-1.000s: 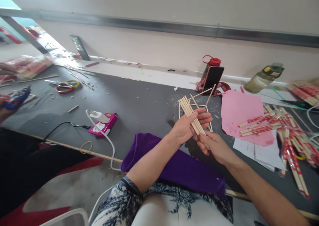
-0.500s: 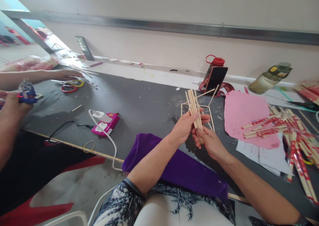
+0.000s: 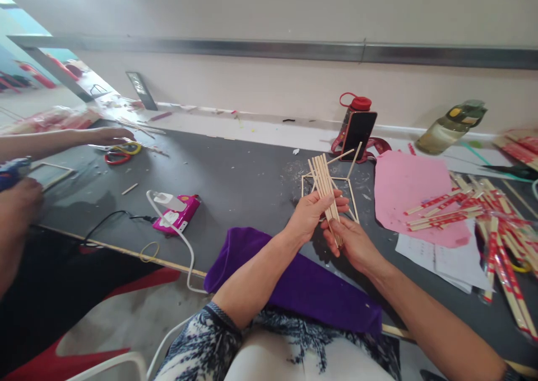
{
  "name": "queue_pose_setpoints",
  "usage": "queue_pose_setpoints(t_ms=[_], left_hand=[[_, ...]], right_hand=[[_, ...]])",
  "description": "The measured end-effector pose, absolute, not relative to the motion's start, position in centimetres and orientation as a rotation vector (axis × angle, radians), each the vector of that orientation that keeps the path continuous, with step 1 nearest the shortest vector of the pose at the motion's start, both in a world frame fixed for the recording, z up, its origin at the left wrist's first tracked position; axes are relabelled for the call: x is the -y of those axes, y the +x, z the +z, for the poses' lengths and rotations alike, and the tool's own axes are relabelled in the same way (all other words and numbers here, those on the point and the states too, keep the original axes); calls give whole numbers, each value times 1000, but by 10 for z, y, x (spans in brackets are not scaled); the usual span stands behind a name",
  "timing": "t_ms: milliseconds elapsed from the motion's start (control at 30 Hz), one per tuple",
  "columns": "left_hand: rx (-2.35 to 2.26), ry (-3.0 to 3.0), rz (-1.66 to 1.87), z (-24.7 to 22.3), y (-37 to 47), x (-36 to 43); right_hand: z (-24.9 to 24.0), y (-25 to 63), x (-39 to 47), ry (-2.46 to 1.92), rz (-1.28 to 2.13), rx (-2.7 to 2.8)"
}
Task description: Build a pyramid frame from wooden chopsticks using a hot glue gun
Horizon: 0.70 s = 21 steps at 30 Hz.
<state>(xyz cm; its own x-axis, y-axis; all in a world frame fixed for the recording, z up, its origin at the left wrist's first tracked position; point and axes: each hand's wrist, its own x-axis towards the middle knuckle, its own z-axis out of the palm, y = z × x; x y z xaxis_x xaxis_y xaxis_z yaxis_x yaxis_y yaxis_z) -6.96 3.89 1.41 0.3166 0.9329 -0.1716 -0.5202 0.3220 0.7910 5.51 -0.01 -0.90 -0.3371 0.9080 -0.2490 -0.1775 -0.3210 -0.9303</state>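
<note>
Several bare wooden sticks (image 3: 323, 176) stand fanned in a bundle between my two hands. My left hand (image 3: 313, 210) is wrapped round the middle of the bundle, thumb on top. Lower down, my right hand (image 3: 348, 238) grips the bottom ends, with its thumb pressed on them. Just behind the bundle, a small frame of joined sticks (image 3: 354, 199) rests on the grey table (image 3: 244, 179), partly hidden by my hands. A purple cloth (image 3: 311, 286) lies under my forearms at the table edge.
Red-wrapped chopsticks (image 3: 445, 218) and a pink sheet (image 3: 407, 185) lie right. A phone (image 3: 359, 134) leans on a red-capped bottle; another bottle (image 3: 451, 128) tilts nearby. A magenta power strip (image 3: 180, 215) sits left. Another person's hands, one with a glue gun (image 3: 14, 171), work near scissors (image 3: 121, 152).
The other person's glue gun has moved left, and their far hand is now near the scissors, over a thin stick. The sticks in my hands have spread slightly at the top.
</note>
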Motion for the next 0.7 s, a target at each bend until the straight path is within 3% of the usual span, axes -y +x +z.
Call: queue_pose_setpoints(t_ms=[700], left_hand=[[-645, 748, 1027, 23, -69, -30]], right_hand=[[-5, 55, 3, -1124, 1622, 1389]])
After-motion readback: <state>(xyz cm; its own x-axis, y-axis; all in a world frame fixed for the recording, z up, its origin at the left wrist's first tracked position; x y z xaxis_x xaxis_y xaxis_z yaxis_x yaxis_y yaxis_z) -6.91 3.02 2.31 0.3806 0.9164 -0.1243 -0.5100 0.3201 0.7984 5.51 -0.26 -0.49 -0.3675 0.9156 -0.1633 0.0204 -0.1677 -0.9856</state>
